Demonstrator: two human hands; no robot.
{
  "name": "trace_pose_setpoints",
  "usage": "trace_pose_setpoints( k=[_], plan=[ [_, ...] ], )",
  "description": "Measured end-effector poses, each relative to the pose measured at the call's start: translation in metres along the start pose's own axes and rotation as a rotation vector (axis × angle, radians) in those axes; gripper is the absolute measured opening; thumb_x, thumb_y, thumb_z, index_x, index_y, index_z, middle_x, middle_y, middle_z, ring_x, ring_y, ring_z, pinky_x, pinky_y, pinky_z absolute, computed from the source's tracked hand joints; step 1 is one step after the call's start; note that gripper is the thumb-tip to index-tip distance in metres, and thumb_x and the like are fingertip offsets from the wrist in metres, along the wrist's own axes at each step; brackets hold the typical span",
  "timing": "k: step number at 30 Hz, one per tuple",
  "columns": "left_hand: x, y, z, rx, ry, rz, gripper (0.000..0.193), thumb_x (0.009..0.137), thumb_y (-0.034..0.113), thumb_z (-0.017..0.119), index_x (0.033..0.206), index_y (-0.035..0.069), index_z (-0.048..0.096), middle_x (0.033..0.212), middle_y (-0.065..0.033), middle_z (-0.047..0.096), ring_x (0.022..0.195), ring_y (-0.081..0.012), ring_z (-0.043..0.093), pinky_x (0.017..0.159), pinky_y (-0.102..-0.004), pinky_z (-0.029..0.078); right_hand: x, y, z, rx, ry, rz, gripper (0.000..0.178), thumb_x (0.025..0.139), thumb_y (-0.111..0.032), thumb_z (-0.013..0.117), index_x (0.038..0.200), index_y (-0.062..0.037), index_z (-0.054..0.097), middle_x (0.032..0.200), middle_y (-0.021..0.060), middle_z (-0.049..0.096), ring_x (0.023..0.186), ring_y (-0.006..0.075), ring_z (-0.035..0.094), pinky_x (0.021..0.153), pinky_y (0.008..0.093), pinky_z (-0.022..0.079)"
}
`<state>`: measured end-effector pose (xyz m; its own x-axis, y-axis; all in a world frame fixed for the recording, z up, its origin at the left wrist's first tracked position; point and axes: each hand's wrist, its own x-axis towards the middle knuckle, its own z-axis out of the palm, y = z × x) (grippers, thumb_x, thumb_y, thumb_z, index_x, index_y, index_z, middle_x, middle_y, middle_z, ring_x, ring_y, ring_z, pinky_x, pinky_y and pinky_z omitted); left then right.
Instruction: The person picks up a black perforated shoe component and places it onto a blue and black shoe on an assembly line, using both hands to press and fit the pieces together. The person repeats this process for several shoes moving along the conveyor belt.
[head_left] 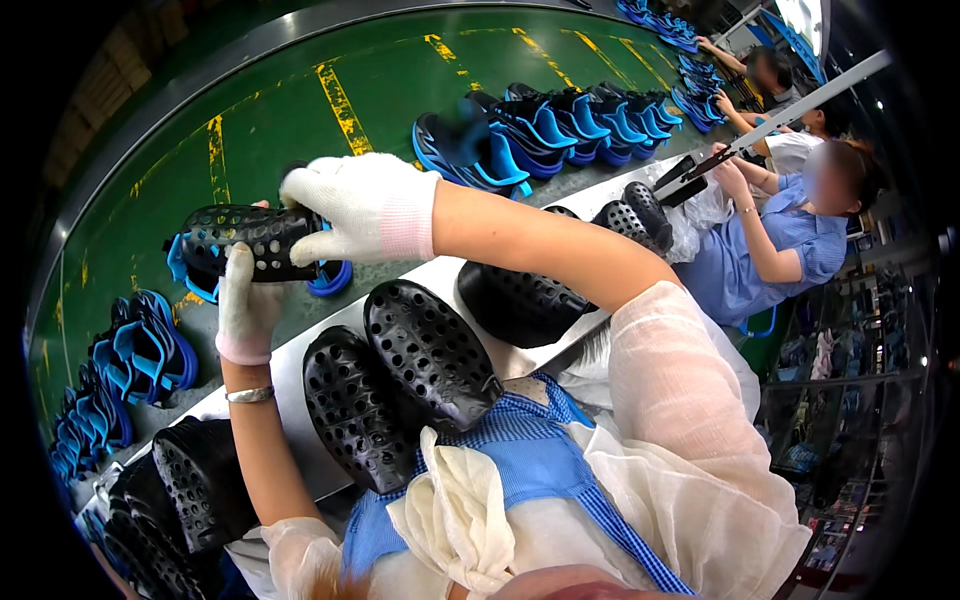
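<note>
Held shoe: black, perforated [215,237], raised in both hands beyond the surface's far edge
Left hand: white-gloved [250,312], thumb against the shoe's holes, other fingers mostly hidden behind it
Right hand: white-gloved [370,205], fingers and thumb pinching the shoe's right end
Surface: white [285,385], carrying more black perforated shoes [425,345]
Beyond: blue-and-black footwear [560,130] in rows
Right: co-worker in blue [765,240]

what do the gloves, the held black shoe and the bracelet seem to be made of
Gloves: probably knitted cotton or a blend, matte, with soft edges and ribbed pinkish cuffs. Black shoe: likely moulded foam or rubber, fairly glossy, with regular holes; exact material unclear. Bracelet: apparently silvery metal, judging by its bright sheen.
</note>
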<state>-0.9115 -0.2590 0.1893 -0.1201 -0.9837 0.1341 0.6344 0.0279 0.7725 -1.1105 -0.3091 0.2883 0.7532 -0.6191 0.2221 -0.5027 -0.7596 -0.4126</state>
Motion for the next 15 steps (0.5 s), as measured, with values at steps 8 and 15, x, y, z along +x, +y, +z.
trace_pose_setpoints(
  k=[8,15],
  plan=[
    [0.008,-0.029,-0.014,0.045,0.112,-0.036,0.038,0.094,0.027,0.055,0.116,-0.004,0.051,0.109,-0.0135,0.061,0.095,-0.0196,0.063,0.076,-0.0311,0.055,0.005,0.016,0.022,0.005,-0.039,0.050,0.034,0.079,-0.034,0.059,0.085,-0.0014,0.061,0.077,0.0178,0.062,0.075,0.0348,0.063,0.068,0.0409,0.051],
    [0.000,-0.023,-0.010,1.309,0.038,-0.051,0.046,0.080,0.036,0.068,0.112,0.003,0.059,0.098,-0.0106,0.062,0.087,-0.0256,0.062,0.081,-0.0332,0.049,-0.008,0.037,0.007,0.010,-0.173,0.223,0.033,0.080,-0.035,0.061,0.084,-0.0021,0.063,0.072,0.0180,0.061,0.065,0.0302,0.061,0.062,0.0369,0.048]
  ],
)
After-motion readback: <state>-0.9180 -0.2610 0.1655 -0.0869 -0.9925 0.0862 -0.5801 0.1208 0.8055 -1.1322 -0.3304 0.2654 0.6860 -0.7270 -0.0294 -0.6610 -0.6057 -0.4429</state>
